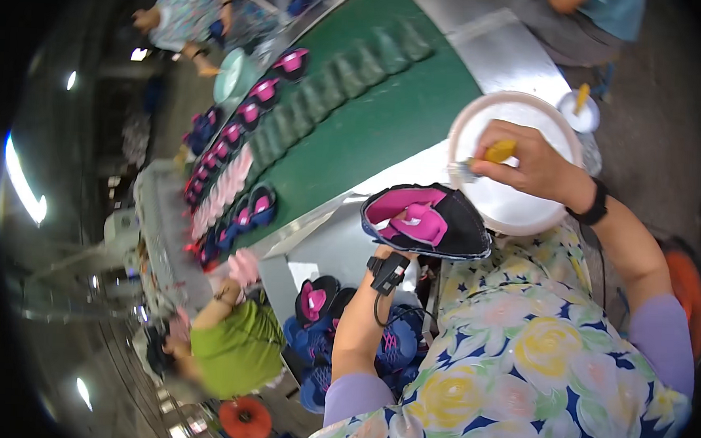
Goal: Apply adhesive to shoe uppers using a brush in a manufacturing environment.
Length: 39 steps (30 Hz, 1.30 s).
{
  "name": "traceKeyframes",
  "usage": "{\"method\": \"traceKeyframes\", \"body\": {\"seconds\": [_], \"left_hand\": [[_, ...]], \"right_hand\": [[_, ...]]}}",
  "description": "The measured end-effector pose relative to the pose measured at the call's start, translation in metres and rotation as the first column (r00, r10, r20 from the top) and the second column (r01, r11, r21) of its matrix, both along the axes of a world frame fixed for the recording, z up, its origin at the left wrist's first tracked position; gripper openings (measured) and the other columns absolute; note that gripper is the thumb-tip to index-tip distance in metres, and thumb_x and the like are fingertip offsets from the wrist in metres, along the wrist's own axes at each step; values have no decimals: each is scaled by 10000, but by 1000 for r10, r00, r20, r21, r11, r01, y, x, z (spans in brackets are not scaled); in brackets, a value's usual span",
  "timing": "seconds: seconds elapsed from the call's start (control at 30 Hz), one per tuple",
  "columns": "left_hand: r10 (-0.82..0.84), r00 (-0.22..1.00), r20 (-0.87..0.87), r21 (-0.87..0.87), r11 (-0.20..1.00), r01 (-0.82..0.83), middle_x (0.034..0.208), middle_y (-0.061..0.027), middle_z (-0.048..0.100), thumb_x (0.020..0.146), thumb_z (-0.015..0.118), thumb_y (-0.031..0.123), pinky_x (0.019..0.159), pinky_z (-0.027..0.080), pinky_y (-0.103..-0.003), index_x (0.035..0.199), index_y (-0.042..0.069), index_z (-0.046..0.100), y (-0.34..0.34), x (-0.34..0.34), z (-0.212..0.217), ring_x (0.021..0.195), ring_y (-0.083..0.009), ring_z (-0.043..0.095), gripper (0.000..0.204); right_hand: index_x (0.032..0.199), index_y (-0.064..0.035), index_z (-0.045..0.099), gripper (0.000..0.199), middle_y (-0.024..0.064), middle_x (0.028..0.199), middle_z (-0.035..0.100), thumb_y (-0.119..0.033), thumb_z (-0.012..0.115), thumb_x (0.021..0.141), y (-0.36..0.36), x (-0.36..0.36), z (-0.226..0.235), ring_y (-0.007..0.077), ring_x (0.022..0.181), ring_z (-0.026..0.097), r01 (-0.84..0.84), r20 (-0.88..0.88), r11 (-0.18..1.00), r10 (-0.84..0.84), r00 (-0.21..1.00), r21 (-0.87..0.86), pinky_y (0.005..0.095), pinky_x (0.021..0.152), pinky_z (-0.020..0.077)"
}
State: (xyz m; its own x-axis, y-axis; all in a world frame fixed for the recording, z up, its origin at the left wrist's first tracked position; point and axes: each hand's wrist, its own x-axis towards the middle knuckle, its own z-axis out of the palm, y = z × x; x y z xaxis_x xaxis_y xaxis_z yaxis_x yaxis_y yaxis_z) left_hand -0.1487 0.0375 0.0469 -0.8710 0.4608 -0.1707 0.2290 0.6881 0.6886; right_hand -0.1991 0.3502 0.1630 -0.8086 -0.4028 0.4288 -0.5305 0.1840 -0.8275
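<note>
My left hand (398, 254) supports a dark shoe upper (470, 226) with bright pink lining; most of the hand is hidden by the upper. The upper's opening faces up, beside the near-left rim of a round white basin (511, 219). Over that basin, my right hand (523, 158) grips a brush (500, 151) by its yellow handle. The brush's pale bristles point left, above the basin's left part. Whether they touch what is in the basin I cannot tell.
A green conveyor belt (372, 113) carries rows of pink-and-navy shoe uppers (264, 91) and greyish shoe-shaped pieces. Blue shoe uppers (310, 340) are piled below my left forearm. A small white tub (580, 112) with a yellow handle stands beyond the basin. Other people (237, 348) work around the belt.
</note>
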Motion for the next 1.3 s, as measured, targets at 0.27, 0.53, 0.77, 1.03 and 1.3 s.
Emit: {"method": "traceKeyframes", "body": {"seconds": [0.27,0.53,0.77,1.03,1.3], "left_hand": [[-53,643,764,577,501,-645,1076,-65,646,946,614,201,826,547,-348,1201,74,589,55,35,-32,957,-216,639,285],[-102,204,974,225,285,-932,945,-30,657,973,550,258,712,586,-326,1045,88,633,72,26,16,841,-196,666,203],[-45,524,851,506,338,-793,1196,-121,645,948,603,243,925,551,-441,1302,53,558,0,28,-40,1065,-273,645,405],[63,590,805,518,412,-750,1226,-120,633,955,594,233,948,532,-420,1318,48,551,5,11,-25,1092,-261,632,409],[95,664,741,548,484,-682,1256,-120,620,962,586,222,971,513,-398,1333,44,544,43,-17,-15,1118,-249,619,414]], "right_hand": [[941,-74,628,185,66,931,647,-193,741,857,-31,22,-12,255,849,655,-164,-306,975,113,945,-147,336,738,540],[826,-36,600,219,126,774,640,-218,714,867,-4,2,-47,309,688,642,0,49,998,-3,999,64,358,658,509],[874,2,644,236,170,816,674,-230,690,867,27,-11,-71,284,709,657,125,427,985,-166,889,121,361,662,503],[902,-6,590,232,163,899,629,-203,699,845,52,7,-132,348,871,635,209,130,895,-279,951,394,431,766,504],[855,-14,590,219,123,828,630,-200,704,877,51,2,-48,276,730,624,228,207,972,-210,955,-65,349,690,480]]}}
